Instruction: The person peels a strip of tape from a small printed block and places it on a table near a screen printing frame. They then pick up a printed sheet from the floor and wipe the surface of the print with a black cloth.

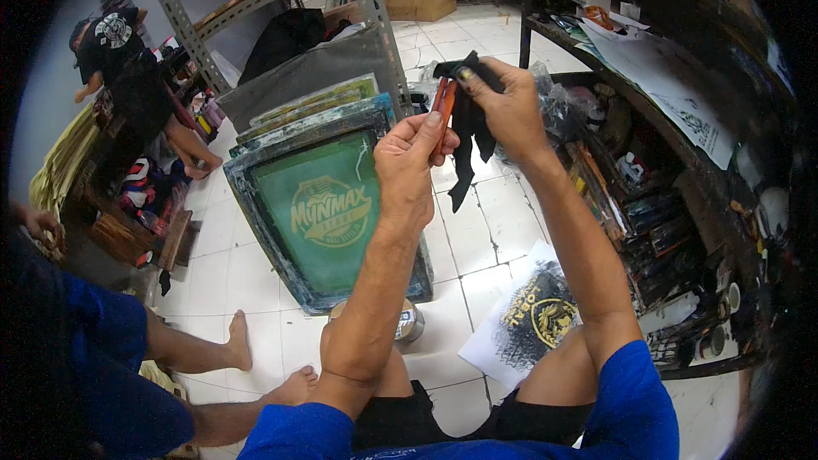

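Observation:
Both my hands are raised in front of me, above the tiled floor. Pinched in my left hand (409,146) is a narrow orange-red tool (444,102); its kind is not clear. My right hand (515,106) grips a black cloth (464,132) that wraps over the tool's upper end and hides it. Loose strips of the cloth hang down between the hands. Beyond my left forearm, a screen-printing frame (234,177) with green mesh and a pale design leans against other frames. A lidded jar (411,322) on the floor is partly covered by that forearm.
A metal rack (375,25) rises behind the frames. Cluttered shelves (673,230) line the right side, with paper sheets (682,102) on top. A printed sheet (515,324) lies by my right knee. One person (81,375) is close at left; another (119,51) bends farther back.

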Available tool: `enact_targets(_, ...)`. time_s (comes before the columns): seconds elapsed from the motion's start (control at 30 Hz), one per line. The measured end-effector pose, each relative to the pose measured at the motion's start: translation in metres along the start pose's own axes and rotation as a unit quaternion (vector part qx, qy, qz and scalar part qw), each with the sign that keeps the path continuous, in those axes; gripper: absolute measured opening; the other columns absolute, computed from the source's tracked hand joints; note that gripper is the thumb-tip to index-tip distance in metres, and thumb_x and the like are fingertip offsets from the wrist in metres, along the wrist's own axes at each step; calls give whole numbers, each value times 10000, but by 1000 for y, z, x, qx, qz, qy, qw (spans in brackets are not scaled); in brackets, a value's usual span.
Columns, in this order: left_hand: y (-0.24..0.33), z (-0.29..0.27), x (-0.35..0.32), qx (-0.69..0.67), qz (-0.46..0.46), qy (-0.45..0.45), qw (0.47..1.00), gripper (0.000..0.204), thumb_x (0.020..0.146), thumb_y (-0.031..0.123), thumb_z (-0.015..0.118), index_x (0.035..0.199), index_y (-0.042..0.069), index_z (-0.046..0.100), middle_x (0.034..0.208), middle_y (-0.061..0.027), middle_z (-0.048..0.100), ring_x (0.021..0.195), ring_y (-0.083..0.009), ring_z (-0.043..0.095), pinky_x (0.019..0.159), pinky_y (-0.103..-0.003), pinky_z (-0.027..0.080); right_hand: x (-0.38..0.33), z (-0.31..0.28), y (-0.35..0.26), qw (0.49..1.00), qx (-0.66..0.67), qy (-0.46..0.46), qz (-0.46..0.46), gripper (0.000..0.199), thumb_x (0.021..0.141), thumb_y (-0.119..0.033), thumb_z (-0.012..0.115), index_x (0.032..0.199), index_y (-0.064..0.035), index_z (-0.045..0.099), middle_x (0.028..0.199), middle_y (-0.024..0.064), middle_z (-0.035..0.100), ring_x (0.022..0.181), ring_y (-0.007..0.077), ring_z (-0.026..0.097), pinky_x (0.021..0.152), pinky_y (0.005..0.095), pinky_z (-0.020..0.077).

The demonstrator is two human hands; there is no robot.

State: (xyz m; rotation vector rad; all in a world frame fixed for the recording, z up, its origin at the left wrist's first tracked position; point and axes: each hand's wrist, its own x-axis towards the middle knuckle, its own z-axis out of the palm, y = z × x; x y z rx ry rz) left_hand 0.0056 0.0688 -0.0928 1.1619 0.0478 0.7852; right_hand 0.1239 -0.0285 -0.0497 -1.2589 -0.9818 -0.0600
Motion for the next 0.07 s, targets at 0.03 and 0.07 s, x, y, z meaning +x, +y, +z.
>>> enact_targets(0.03, -1, -3, 1, -11, -6, -6, 1000, 239, 966, 231, 679, 1054, 9, 669, 831, -59, 714, 678, -71, 599, 610, -207, 438, 0, -1, 0, 998, 47, -8, 29, 142, 933, -120, 670, 992, -5, 729, 746, 68, 712, 634, 105, 615, 590, 303, 518)
enact_targets(0.07, -3, -7, 2, -21, -11, -12, 1000, 245, 968, 228, 675, 1077, 9, 663, 840, -61, 714, 684, -72, 601, 616, -205, 441, 0, 0, -1, 998, 47, -9, 29, 142, 933, -120, 670, 992, -5, 729, 746, 68, 712, 634, 105, 615, 590, 303, 518)
